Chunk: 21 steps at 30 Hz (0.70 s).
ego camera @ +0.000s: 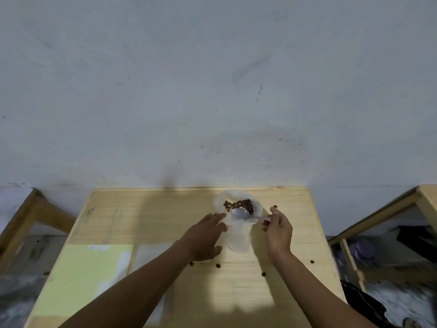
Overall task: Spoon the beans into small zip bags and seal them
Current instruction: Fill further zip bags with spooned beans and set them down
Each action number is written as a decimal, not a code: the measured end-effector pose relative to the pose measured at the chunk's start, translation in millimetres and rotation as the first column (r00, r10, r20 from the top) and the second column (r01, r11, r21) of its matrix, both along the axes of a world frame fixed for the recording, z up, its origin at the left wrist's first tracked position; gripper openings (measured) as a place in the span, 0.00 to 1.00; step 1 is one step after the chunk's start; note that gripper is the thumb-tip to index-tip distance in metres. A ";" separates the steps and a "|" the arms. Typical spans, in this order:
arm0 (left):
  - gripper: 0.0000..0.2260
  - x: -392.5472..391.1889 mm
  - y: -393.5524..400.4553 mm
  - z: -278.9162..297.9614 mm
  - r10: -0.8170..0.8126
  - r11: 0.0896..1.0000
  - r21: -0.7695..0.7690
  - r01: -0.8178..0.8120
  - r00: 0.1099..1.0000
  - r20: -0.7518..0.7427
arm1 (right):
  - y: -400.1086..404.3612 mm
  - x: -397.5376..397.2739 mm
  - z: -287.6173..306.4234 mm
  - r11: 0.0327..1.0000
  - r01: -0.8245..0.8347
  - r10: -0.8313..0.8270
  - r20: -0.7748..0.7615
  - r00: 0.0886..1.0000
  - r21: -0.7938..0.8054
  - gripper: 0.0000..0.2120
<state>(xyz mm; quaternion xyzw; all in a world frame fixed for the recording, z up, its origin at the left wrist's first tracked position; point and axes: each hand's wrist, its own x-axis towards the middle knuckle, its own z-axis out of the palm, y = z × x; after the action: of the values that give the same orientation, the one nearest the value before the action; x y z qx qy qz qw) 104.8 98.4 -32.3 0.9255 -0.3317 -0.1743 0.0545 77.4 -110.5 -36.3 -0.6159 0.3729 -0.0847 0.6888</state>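
Observation:
A crumpled clear plastic bag (pixel 238 237) lies open at the far middle of the wooden table (pixel 146 216), with a small heap of brown beans (pixel 240 205) in its far end. My right hand (pixel 277 229) pinches the handle of a metal spoon (pixel 241 214), whose empty bowl sits at the near edge of the beans. My left hand (pixel 204 237) lies with straight fingers on the bag's left side. Small zip bags (pixel 146 256), clear and flat, lie near the table's middle left.
Several loose beans (pixel 218 265) are scattered on the table near my wrists, and one (pixel 275 206) lies right of the bag. A pale yellow-green sheet (pixel 82 280) covers the near left. Wooden furniture frames stand on both sides; a wall is just behind the table.

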 end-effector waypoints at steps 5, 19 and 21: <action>0.25 -8.9 4.0 -0.8 -0.036 0.999 0.019 0.035 0.999 0.012 | 4.9 11.6 0.8 0.990 0.099 -0.087 -0.107 0.990 0.106 0.16; 0.25 -22.2 -3.8 5.0 -0.071 0.997 -0.011 0.070 0.995 -0.066 | 21.4 17.3 8.1 0.938 0.130 -0.021 -0.324 0.946 0.320 0.12; 0.25 -22.6 -3.8 5.1 -0.076 0.997 -0.006 0.075 0.995 -0.063 | 23.1 16.6 9.6 0.931 0.173 -0.059 -0.337 0.940 0.321 0.12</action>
<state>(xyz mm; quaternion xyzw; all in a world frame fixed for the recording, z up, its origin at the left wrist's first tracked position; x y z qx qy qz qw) 82.1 94.5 -27.2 0.9062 -0.3649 -0.2049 0.0601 94.1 -87.4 -26.7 -0.4673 0.5253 0.0424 0.7098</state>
